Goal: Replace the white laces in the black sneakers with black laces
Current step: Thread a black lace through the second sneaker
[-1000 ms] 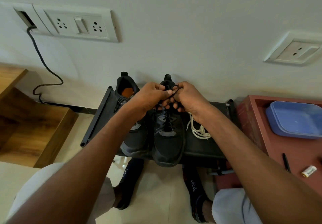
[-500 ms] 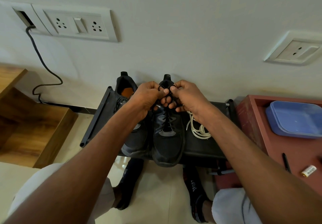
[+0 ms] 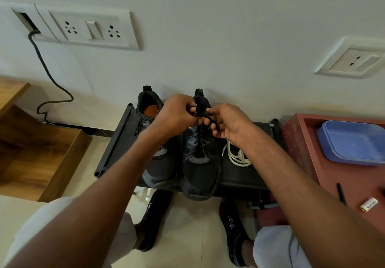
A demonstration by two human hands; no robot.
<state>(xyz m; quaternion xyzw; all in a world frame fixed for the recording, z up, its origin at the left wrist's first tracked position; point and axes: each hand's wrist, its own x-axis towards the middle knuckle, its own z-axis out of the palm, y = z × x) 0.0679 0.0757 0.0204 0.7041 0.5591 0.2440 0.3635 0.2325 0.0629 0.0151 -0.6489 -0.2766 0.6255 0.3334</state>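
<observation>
Two black sneakers stand side by side on a black rack (image 3: 112, 144) against the wall. The right sneaker (image 3: 200, 169) is threaded with a black lace (image 3: 198, 111). Above its tongue, my left hand (image 3: 177, 115) pinches a loop of that lace, and my right hand (image 3: 227, 121) grips the other end, fingers curled. The left sneaker (image 3: 158, 163) carries black laces too and is partly hidden by my left forearm. A bundle of white laces (image 3: 235, 157) lies on the rack to the right of the shoes.
A red-brown cabinet top (image 3: 350, 180) at the right holds a blue tray (image 3: 354, 140), a pen (image 3: 341, 193) and a small battery (image 3: 369, 204). A wooden step (image 3: 37, 153) stands at the left. A cable (image 3: 52, 82) hangs from the wall socket. My socked feet are under the rack.
Both hands have shifted slightly apart; the right hand moved right and down, drawing the black lace out between them into a visible loop.
</observation>
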